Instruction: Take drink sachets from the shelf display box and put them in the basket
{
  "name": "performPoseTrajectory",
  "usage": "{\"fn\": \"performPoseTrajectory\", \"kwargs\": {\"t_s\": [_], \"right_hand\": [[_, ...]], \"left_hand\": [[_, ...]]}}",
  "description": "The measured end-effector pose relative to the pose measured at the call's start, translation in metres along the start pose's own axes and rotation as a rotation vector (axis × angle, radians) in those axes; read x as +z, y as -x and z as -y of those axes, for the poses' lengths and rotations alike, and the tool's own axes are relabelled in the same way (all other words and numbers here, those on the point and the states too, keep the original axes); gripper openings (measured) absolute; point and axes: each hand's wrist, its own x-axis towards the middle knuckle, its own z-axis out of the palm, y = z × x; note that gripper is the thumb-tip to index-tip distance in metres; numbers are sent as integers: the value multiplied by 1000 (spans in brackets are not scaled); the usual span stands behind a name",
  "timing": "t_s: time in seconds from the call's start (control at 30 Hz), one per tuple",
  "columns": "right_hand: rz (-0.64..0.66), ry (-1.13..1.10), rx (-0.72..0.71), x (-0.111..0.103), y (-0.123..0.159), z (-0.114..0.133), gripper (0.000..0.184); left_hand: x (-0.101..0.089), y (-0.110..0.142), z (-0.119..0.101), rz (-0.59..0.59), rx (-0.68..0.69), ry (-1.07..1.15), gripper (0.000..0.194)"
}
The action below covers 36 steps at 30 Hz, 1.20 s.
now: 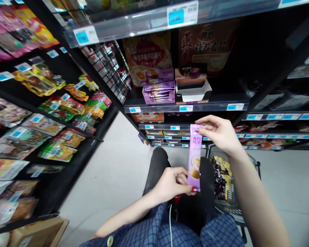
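Note:
A slim purple milk tea sachet (195, 154) is held upright in front of my lap, its printed face turned toward me. My left hand (173, 183) pinches its bottom end between thumb and fingers. At the top end, my right hand (217, 132) grips a corner with thumb and forefinger. Beyond them on the shelf stands a purple display box (159, 96) filled with similar sachets. Beside it is an open carton (194, 94) with a white inner wall and no sachets showing above its cut-down front.
A dark shopping basket (237, 206) with many small yellow and dark packets stands by my right leg. Large cereal bags (148, 56) stand behind the boxes. A rack of snack packets (58, 149) lines the left, with a cardboard box (37, 231) below. A shelf edge (144, 25) overhangs.

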Motion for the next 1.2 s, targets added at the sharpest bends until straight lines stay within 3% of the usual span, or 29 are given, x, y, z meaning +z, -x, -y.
{"fn": "performPoseTrajectory", "kwargs": {"t_s": [0.17, 0.3, 0.37, 0.5, 0.77, 0.9, 1.1, 1.2], "right_hand": [[-23, -234, -73, 1, 6, -3, 27], [5, -443, -183, 0, 10, -6, 26], [83, -519, -257, -1, 11, -5, 20], [198, -560, -297, -4, 14, 1, 11], [52, -395, -276, -4, 9, -8, 16], [60, -373, -230, -5, 3, -17, 15], [-36, -377, -226, -17, 9, -13, 7], [-81, -257, -237, -25, 22, -8, 5]], "left_hand": [[1, -1, 2, 102, 47, 167, 36], [0, -4, 2, 381, -11, 368, 54], [-1, -5, 1, 454, -58, 373, 52], [1, -4, -1, 342, -111, 330, 37], [8, 1, -1, 88, -32, 218, 29], [6, 0, 0, 64, -27, 181, 31], [-6, -4, -3, -38, 216, 335, 30], [-18, -5, -11, -111, 320, 379, 29]]}}
